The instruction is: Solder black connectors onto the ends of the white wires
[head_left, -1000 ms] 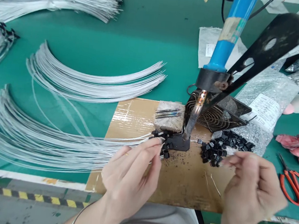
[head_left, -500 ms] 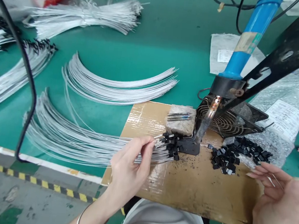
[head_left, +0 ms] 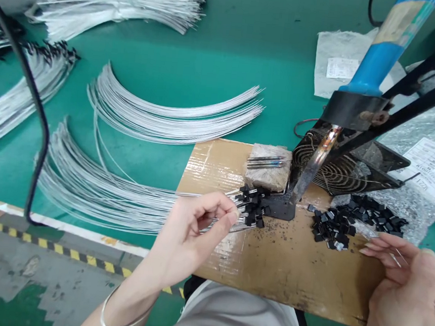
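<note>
My left hand [head_left: 204, 228] is closed in a pinch over a bundle of thin white wires [head_left: 115, 194], beside the small black pieces [head_left: 254, 204] at their right-hand ends. What lies between its fingertips is hidden. At the right, my right hand [head_left: 406, 288] is curled with a thin silvery wire [head_left: 402, 256] across its fingers. Near its fingertips lies a heap of small black pieces [head_left: 334, 226]. A blue-handled soldering iron [head_left: 366, 69] hangs in a black bracket, its tip pointing down at a dark plate [head_left: 282, 209].
A second fan of white wires [head_left: 167, 123] lies behind the first. Metal rods [head_left: 265, 162] rest on a block beside a round fan grille [head_left: 339, 168]. Brown cardboard [head_left: 269, 269] covers the green table's front. A black cable [head_left: 40, 117] hangs at left; plastic bags [head_left: 428, 141] lie right.
My left hand has shifted slightly right along the wires toward the black pieces. My right hand stays near the heap with its thin wire. The view has moved a little.
</note>
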A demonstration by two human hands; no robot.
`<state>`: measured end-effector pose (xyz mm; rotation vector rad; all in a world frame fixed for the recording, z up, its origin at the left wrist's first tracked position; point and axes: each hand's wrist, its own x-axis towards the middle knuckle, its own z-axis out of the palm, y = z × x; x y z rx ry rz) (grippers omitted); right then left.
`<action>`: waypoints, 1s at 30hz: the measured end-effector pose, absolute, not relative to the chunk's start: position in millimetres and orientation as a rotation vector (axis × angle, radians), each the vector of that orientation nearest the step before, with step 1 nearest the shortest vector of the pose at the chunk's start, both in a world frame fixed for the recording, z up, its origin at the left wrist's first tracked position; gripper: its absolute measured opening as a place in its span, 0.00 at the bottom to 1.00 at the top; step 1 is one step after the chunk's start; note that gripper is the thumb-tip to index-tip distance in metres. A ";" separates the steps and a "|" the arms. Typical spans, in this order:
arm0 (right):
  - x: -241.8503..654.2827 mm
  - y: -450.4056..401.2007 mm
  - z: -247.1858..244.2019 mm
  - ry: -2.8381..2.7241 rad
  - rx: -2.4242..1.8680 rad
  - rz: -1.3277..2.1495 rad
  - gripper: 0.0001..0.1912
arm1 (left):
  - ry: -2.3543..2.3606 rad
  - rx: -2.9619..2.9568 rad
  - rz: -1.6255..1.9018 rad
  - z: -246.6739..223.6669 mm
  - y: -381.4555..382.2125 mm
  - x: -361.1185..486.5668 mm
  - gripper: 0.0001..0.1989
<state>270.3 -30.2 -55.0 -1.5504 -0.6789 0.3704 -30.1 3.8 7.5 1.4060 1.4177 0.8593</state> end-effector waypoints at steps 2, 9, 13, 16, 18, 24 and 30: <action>270.4 -30.3 -54.8 -0.686 -1.550 0.369 0.15 | 1.421 1.388 0.836 10.4 5.0 -28.5 0.11; 271.4 -29.9 -56.5 -0.707 -1.525 0.370 0.16 | 1.434 1.462 0.841 9.7 4.9 -25.6 0.11; 271.7 -30.5 -56.7 -0.700 -1.527 0.368 0.17 | 1.523 1.743 0.959 -4.3 0.6 -23.1 0.07; 271.3 -31.0 -56.3 -0.699 -1.552 0.378 0.17 | 1.531 1.929 1.055 -15.3 -4.2 -20.7 0.07; 271.6 -31.3 -56.5 -0.692 -1.583 0.383 0.17 | 1.562 1.973 1.075 -18.4 -6.0 -21.6 0.06; 273.6 -31.6 -57.6 -0.653 -1.653 0.407 0.18 | 1.836 2.093 1.053 -16.0 37.6 -53.4 0.02; 270.9 -32.6 -54.9 -0.663 -1.646 0.434 0.17 | 1.843 2.275 0.828 -36.7 131.7 -84.8 0.02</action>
